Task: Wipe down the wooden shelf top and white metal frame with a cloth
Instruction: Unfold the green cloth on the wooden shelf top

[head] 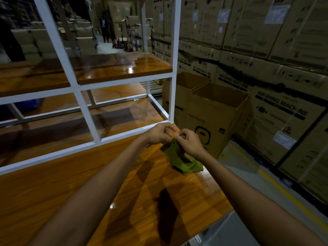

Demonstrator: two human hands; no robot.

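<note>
Cloth: olive-green fabric cloth (182,160), crumpled, its lower part lying on the glossy wooden shelf top (74,189) near that board's right edge, its upper end lifted and gathered between both hands.
Left hand: bare left hand (159,133) reaches over the board, fingers curled narrow, thumb and forefinger pinching the top edge of the cloth.
Right hand: bare right hand (190,142) sits just beside the left, touching or almost touching it, fingers bent in and gripping the same raised end of the cloth.
Forearms: both stretch from the bottom of the view over the wood, throwing dark shadows on its surface.
Frame: white metal frame (85,110) of square tubing stands on the board just behind the hands; its right corner post rises right beside the left hand's knuckles.
Upper shelf: second glossy wooden board (113,70) set inside the frame, catching a bright reflection.
Open boxes: two open-topped brown cardboard boxes (213,110) stand on the floor just right of the shelf.
Stacked cartons: tall wall of brown cardboard cartons (284,82) printed "WASHING MACHINE" fills the right side.
Floor: grey floor with a yellow line (276,185) runs between shelf and cartons.
Background: more cartons and a standing person (105,26), dim and far off, seen through the frame.
</note>
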